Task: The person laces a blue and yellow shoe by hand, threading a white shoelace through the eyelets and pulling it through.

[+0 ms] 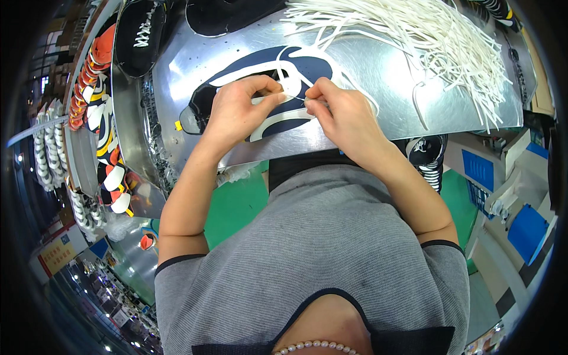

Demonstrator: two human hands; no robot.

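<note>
A navy and white shoe upper (322,68) lies flat on the shiny metal table, its dark opening and grey heel end toward the left. Over it, my left hand (242,112) pinches a thin white shoelace (296,97) between thumb and forefinger. My right hand (349,121) pinches the same lace a short way to the right, so a little strand spans the gap between the fingertips. More white lace loops across the upper just beyond my hands. My left hand covers part of the upper's near left side.
A big pile of loose white laces (408,32) spreads over the table's far right. Black uppers, one laced (142,35), lie at the far left. Stacked orange pieces (89,77) stand beyond the left edge. Cartons with blue panels (526,231) are on the right.
</note>
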